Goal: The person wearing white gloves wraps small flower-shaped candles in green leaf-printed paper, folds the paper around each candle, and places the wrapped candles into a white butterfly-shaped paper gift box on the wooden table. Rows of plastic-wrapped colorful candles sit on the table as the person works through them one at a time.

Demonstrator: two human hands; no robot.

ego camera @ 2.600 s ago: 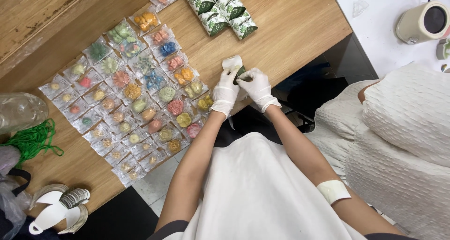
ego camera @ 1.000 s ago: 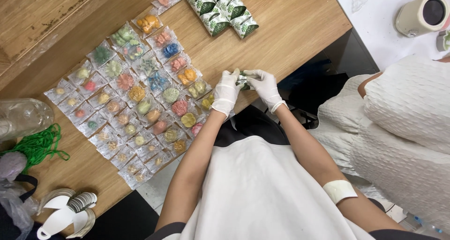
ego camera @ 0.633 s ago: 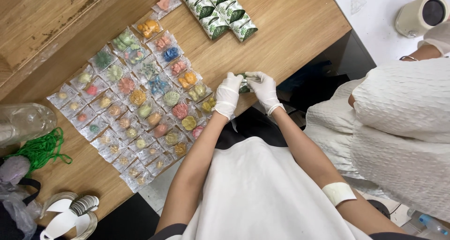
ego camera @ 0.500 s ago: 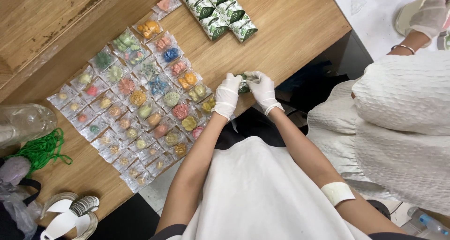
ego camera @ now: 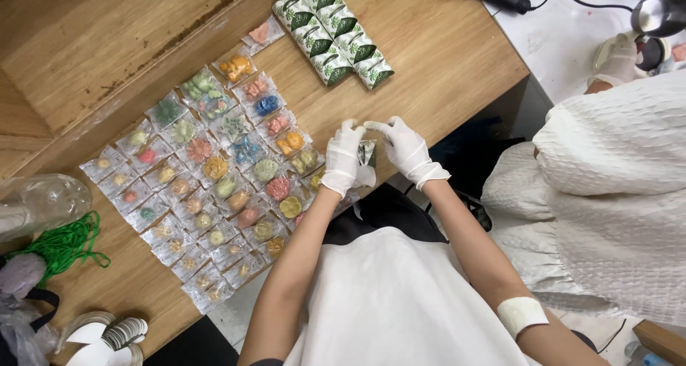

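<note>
both hands wear white gloves and meet just over the near edge of the wooden table [ego camera: 457, 58]; the left hand [ego camera: 343, 159] is curled, its fingers closed on one side of a small clear packet [ego camera: 367, 152] with something greenish inside; the right hand [ego camera: 405, 148] pinches the other side with thumb and lower fingers while the forefinger points out loose toward the left hand; the packet sits between the two, lifted off the table as far as can be told.

left of the left hand, touching row on row, lies a spread of filled packets [ego camera: 207, 173] with small coloured shapes in them; this looks like the finished part, and it is large; how much is left cannot be told, since no heap of unpacked pieces shows.

beyond the hands, well apart, stands a double row of green-and-white boxes [ego camera: 334, 31]; between them and the hands there is bare wood, the best open room; just right of the right hand the table ends at a corner, with another person in white [ego camera: 614, 187] close by there; far left sit a clear bottle [ego camera: 39, 205] and green cord [ego camera: 64, 243].
</note>
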